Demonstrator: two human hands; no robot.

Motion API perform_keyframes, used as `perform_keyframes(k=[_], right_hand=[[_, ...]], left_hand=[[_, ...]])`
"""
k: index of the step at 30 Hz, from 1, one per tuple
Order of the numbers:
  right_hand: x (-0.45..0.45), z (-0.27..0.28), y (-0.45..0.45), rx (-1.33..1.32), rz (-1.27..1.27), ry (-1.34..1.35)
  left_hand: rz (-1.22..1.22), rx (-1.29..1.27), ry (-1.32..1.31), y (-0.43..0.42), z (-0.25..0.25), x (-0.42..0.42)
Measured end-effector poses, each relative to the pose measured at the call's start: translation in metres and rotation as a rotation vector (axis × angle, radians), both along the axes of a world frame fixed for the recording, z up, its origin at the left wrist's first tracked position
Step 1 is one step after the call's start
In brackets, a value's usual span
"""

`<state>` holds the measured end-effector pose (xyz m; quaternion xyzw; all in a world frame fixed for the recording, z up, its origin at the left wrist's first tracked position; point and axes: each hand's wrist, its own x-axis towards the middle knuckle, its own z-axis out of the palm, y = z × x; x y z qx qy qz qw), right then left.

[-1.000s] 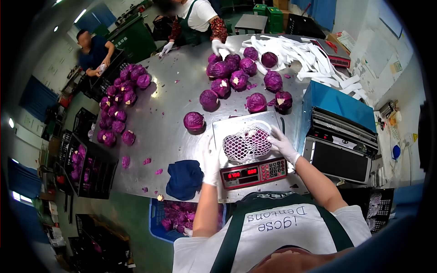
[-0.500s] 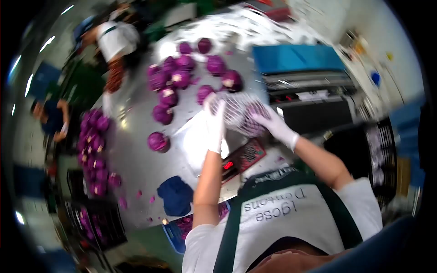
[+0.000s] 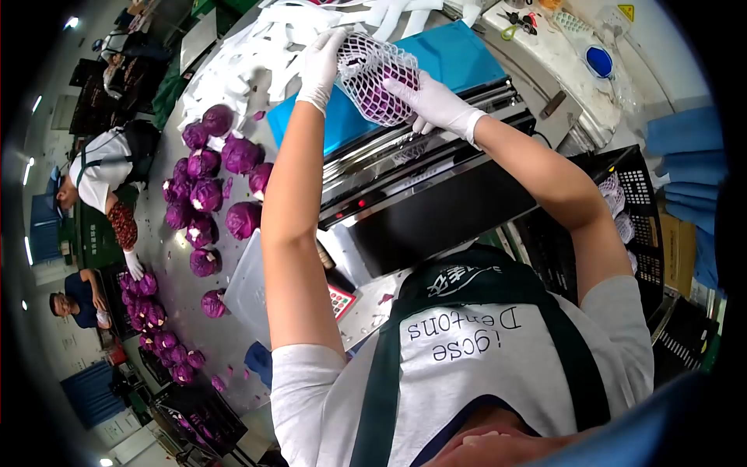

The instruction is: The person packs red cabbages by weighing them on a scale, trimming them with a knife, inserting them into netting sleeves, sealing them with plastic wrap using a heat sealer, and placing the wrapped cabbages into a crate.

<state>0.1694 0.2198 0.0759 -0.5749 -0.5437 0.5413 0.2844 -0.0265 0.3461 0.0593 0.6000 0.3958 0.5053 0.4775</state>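
Observation:
A red cabbage [image 3: 397, 80] sits inside a white foam net sleeve [image 3: 372, 76], held up over the blue sheet of the wrapping machine. My left hand [image 3: 320, 68], in a white glove, is closed on the sleeve's far left end. At the other end my right hand [image 3: 440, 103], also gloved, grips the cabbage through the netting, thumb on top and fingers below. Beneath both hands lies the blue sheet [image 3: 459, 58] on the black and steel wrapping machine [image 3: 436, 210]. The scale, with its red keypad [image 3: 341, 300], is partly hidden by my left arm.
Several loose red cabbages [image 3: 205, 194] stand on the steel table [image 3: 233, 354], with another heap [image 3: 156, 323] farther left. White foam strips [image 3: 264, 47] cover its far end. A co-worker [image 3: 105, 171] reaches toward the heap. A black crate [image 3: 650, 233] stands at right.
Both hands have carried the netted cabbage away from the scale, forward and over the blue sheet. My view has turned with them. The co-worker's gloved hand is now at the cabbage heap.

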Motion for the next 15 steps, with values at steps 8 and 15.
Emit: perform_keyframes(k=[8,15], right_hand=[[0.055,0.005,0.024,-0.329,0.209,0.177],[0.139,0.009,0.051,0.890,0.752,-0.445]], left_hand=[[0.216,-0.234,-0.021,0.015,-0.047,-0.008],[0.020,0.306,0.894,-0.112,0.027,-0.076]])
